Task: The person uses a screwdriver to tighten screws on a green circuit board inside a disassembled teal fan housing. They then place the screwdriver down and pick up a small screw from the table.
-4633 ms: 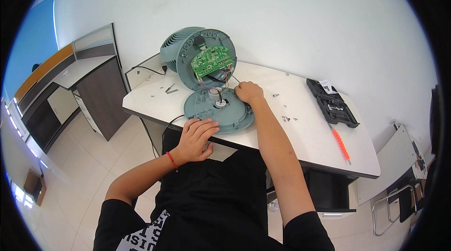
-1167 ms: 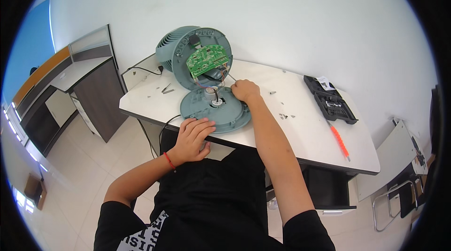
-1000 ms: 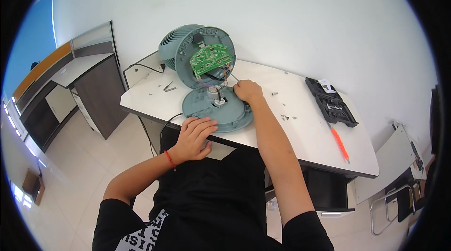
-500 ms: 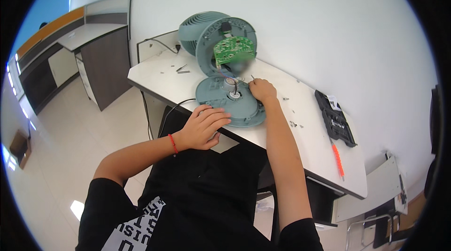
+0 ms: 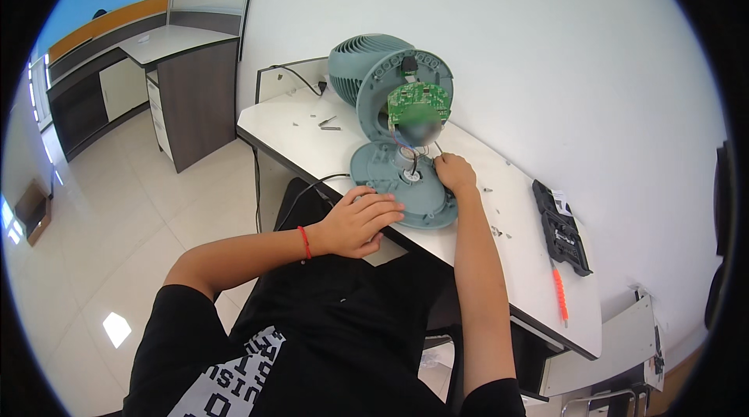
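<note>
An opened grey-green fan (image 5: 365, 58) leans back on the white table (image 5: 281, 124), its green circuit board (image 5: 413, 97) exposed, partly blurred. Wires link it to the round base plate (image 5: 382, 191) lying before it, with a motor (image 5: 406, 156) on top. My left hand (image 5: 363, 222) grips the plate's near rim, fingers over the top. My right hand (image 5: 456, 171) is closed at the plate's right side on a thin metal tool (image 5: 438, 148) reaching up behind the wires.
Small metal parts (image 5: 498, 231) and tweezers (image 5: 328, 123) are scattered about. An open black toolkit (image 5: 562, 237) and an orange-handled tool (image 5: 559, 292) lie right. Black cables (image 5: 308, 187) run off the left side. Another desk (image 5: 195, 105) stands back left; a white wall rises behind.
My view has turned, shifting the table and fan rightward in the picture. Both hands keep much the same places on and beside the base plate.
</note>
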`<move>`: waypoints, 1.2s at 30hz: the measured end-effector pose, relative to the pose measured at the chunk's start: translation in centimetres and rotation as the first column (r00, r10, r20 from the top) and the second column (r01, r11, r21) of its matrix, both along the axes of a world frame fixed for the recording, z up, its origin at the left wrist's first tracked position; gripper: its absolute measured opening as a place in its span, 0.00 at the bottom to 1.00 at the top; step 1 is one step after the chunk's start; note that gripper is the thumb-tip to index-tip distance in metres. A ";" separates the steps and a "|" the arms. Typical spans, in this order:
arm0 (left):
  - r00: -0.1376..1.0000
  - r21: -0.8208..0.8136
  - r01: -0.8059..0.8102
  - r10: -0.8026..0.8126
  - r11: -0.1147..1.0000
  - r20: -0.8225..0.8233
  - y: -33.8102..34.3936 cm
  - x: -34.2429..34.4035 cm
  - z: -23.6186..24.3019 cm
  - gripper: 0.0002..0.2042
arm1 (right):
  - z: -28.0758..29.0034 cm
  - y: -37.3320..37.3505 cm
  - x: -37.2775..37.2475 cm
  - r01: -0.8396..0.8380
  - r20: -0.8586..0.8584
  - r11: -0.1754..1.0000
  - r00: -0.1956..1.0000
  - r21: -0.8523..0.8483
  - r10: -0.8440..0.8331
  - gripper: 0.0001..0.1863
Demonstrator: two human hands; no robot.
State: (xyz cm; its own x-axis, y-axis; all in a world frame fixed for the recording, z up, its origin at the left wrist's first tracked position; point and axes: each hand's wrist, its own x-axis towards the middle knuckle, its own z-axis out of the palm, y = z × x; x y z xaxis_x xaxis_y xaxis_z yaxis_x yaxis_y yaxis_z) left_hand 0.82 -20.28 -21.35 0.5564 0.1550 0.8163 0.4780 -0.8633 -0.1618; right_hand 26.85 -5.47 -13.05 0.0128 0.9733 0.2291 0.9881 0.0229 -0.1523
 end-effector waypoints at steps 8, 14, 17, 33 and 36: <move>1.000 0.004 0.003 -0.003 1.000 0.000 -0.1 0.0 0.0 0.28 | -0.1 0.0 0.1 -0.002 -0.008 1.000 1.000 -0.003 0.002 0.26; 1.000 0.001 0.003 -0.003 1.000 -0.008 -0.2 0.1 0.2 0.29 | -0.1 0.0 0.4 -0.013 -0.015 1.000 1.000 0.002 0.013 0.26; 1.000 -0.003 0.002 -0.002 1.000 -0.011 -0.2 0.1 0.2 0.29 | -0.1 0.0 0.3 -0.006 -0.015 1.000 1.000 0.011 0.006 0.26; 1.000 0.011 -0.018 0.018 1.000 -0.020 -0.3 0.1 0.3 0.27 | -0.1 -0.2 0.0 -0.004 -0.020 1.000 1.000 0.014 0.004 0.25; 1.000 0.017 -0.009 0.009 1.000 -0.012 -0.2 0.1 0.2 0.27 | 0.0 -0.2 0.0 0.000 -0.022 1.000 1.000 0.013 0.001 0.25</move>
State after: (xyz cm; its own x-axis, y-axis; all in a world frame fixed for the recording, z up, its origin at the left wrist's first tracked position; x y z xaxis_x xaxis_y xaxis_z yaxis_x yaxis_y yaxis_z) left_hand 0.96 -20.47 -21.11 0.5651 0.1465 0.8119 0.4836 -0.8561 -0.1822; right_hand 26.88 -5.70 -13.09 0.0173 0.9704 0.2411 0.9845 0.0256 -0.1734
